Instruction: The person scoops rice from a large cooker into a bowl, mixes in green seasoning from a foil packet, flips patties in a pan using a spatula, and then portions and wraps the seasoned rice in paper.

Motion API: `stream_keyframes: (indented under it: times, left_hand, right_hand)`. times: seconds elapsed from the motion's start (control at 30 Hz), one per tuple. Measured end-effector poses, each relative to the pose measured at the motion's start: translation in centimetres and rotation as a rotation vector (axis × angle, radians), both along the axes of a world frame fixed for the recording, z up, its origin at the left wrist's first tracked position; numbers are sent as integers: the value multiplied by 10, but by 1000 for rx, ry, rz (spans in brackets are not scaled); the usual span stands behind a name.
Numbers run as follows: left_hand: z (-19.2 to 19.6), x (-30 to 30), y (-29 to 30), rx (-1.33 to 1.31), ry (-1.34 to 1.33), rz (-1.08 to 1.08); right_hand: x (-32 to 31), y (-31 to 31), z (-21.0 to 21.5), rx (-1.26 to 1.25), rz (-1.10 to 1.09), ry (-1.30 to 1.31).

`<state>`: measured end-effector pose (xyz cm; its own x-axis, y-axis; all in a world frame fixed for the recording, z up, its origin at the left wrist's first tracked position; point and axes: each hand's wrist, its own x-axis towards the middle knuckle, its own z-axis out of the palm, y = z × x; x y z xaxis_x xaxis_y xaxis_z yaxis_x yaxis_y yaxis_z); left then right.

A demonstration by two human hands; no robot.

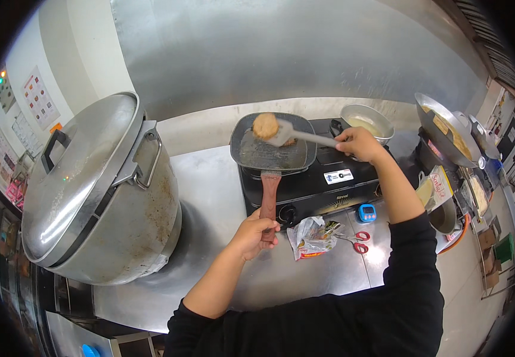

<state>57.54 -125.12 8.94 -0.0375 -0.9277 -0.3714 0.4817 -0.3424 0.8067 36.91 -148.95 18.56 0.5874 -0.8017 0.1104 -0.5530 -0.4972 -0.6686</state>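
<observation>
Black sleeves (411, 253) frame a left hand (256, 234) wrapped around the brown handle (270, 202) and a right hand (359, 144) pinching a spatula (308, 137), apparently turning the browned patty (265, 126) at its blade over the pan's (275, 159) far half, calling for steady tilting.

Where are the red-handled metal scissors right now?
In the head view, right of centre, the red-handled metal scissors lie on the shiny steel counter, just right of the crumpled clear plastic bag and below the small blue timer.

Lettered stove front (312, 205), white stove label (338, 177), red-lettered packet (434, 189)
</observation>
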Motion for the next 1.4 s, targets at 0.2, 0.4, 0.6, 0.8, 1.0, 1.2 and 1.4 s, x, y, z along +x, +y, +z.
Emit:
stream_keyframes:
  times: [0.2,0.4,0.6,0.8,1.0,1.2,1.4]
  left_hand:
    - [2,-21,-3,0,42,45]
    - [3,-29,-7,-3,57,22]
    - [3,-39,-9,-12,68,25]
    - [-1,-41,-13,-22,66,-9]
    - [-2,-46,-13,-17,63,9]
    - [-7,-52,-15,-24,99,4]
    - [-6,-56,-16,-38,87,19]
  right_hand:
    - [7,48,-2,-960,-115,437]
    - [-10,62,-9,-1046,-109,370]
    - [-13,63,-19,-1015,-176,534]
    - [9,71,-34,-969,-116,459]
    - [28,73,-31,-1033,-124,426]
    - [20,104,-43,-998,-236,583]
    - [21,111,-48,-444,-158,495]
